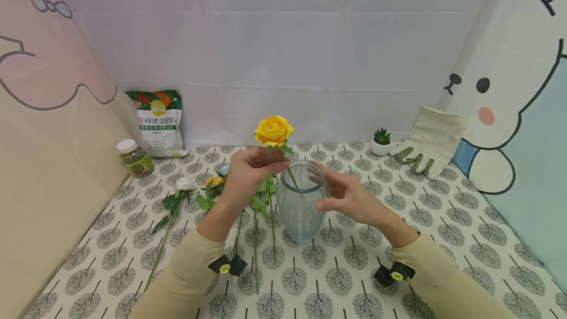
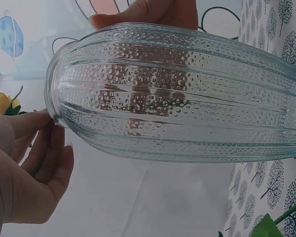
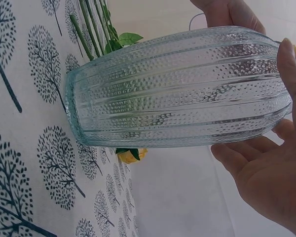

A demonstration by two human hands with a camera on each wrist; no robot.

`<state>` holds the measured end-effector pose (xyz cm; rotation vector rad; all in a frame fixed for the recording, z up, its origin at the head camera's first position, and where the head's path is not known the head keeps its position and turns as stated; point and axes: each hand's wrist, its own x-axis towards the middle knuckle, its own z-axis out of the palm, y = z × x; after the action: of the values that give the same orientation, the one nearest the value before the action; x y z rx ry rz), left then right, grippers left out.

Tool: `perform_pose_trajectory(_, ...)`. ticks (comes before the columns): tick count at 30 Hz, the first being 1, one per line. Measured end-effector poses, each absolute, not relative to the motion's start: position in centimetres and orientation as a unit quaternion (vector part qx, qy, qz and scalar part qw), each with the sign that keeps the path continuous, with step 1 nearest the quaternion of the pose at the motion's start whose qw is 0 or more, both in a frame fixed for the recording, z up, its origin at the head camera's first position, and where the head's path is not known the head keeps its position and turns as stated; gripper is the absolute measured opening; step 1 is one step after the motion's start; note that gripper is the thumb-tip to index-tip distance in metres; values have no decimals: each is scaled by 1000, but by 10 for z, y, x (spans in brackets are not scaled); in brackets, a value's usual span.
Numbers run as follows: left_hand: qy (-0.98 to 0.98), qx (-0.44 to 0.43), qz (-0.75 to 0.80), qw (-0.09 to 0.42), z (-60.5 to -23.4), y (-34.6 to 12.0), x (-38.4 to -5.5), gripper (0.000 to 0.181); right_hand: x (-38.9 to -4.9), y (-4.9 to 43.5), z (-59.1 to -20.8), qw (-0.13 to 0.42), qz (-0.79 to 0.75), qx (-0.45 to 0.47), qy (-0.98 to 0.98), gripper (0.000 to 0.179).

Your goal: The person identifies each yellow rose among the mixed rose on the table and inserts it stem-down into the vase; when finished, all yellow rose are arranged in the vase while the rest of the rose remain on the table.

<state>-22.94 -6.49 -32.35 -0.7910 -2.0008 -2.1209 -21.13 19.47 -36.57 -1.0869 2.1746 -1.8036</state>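
Cloth, white with grey tree prints [image 1: 345, 289], bears a clear bluish ribbed-glass vase [image 1: 299, 213] mid-scene; the right hand [image 1: 354, 197] spreads wide, gripping its right side; the left hand [image 1: 245, 175], fingertips closed together, pinches a yellow green-stemmed rose [image 1: 273, 131] above its mouth.

We tagged a yellow, full-petalled rose [image 1: 273, 131] with green leaves [image 1: 287, 148]; a pale blue, see-through ribbed glass vase [image 1: 302, 213], dimpled between ribs; a white cloth table cover [image 1: 319, 279] printed with rows of dark grey trees. We also noted plain beige long sleeves [image 1: 188, 265], a white, round plant pot [image 1: 380, 148], a green-topped white bag [image 1: 160, 137], a green-labelled jar [image 1: 139, 163] with white lid [image 1: 127, 145], and cream-and-green cloth gloves [image 1: 436, 137].
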Motion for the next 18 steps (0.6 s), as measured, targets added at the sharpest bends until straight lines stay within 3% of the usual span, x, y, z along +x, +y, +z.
perform_pose_trajectory(18,-691,-259,-674,39,-327,-68,-227,23,-212,194,-367,53,-592,-360,719,87)
